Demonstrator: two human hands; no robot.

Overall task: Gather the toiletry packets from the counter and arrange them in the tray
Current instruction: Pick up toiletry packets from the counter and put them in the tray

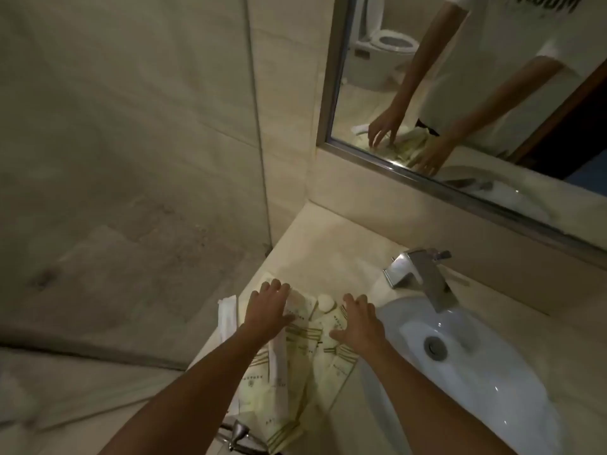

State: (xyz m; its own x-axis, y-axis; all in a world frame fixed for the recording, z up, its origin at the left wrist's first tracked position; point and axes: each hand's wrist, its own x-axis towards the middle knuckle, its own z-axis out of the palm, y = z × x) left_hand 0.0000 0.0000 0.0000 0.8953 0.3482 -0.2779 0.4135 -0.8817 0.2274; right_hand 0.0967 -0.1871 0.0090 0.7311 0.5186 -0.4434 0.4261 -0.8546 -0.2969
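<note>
Beige marble bathroom counter (328, 254), lower centre: both spread-open hands, left hand (267, 308) and right hand (359, 320), press flat cream paper toiletry packets (305, 353), light, slippery, best pinched by edges.

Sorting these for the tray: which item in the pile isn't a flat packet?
The small round white piece, lying between the left hand and right hand; the rest are flat printed packets.
</note>
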